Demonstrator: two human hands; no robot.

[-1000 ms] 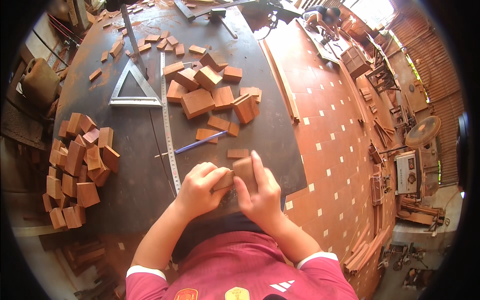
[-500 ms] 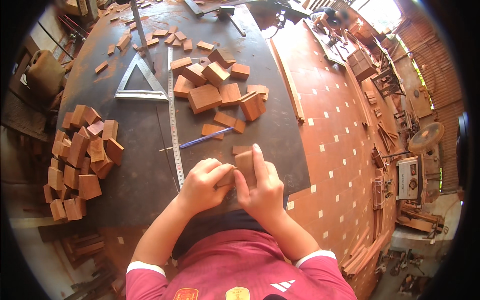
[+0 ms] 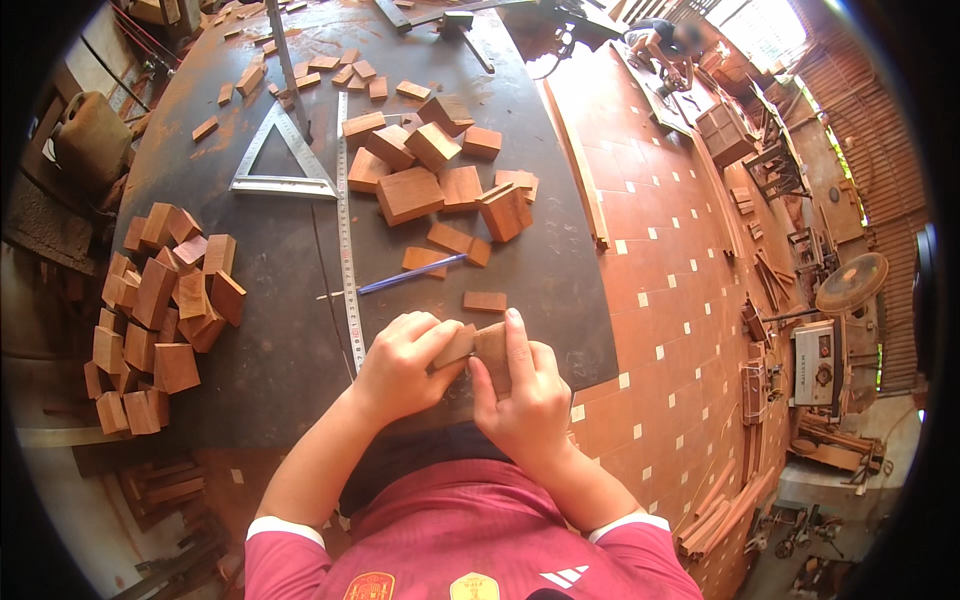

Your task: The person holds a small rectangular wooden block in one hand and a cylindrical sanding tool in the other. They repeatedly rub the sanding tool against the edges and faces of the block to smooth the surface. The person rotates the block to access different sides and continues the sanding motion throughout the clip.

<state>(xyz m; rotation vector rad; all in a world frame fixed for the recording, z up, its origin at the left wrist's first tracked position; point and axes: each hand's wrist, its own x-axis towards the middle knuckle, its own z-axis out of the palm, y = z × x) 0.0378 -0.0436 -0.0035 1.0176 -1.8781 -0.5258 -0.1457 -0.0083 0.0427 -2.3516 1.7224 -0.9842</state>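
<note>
Near the table's front edge, my right hand (image 3: pixel 530 395) is closed on a small wooden block (image 3: pixel 492 345), its index finger stretched along the block's right side and its thumb at the lower left. My left hand (image 3: pixel 402 365) is closed on a small flat brown piece (image 3: pixel 456 346), held right beside the block; whether it is wood or folded sandpaper I cannot tell. Just beyond my fingers lies another wooden block (image 3: pixel 485 301). A blue pen (image 3: pixel 412 274) rests slantwise, partly on a block and partly over a white measuring tape (image 3: pixel 348 250).
Loose wooden blocks (image 3: pixel 410 195) spread over the dark table (image 3: pixel 270 290). A heap of blocks (image 3: pixel 155 295) stands at its left edge. A metal triangle square (image 3: pixel 285 187) lies beyond the tape. At the far right, a person (image 3: pixel 660 45) works beside a fan (image 3: pixel 852 282) and timber.
My hands have shifted slightly nearer to me, uncovering more of the block beyond them. The brown piece in my left hand has turned, showing its flat face beside the held block.
</note>
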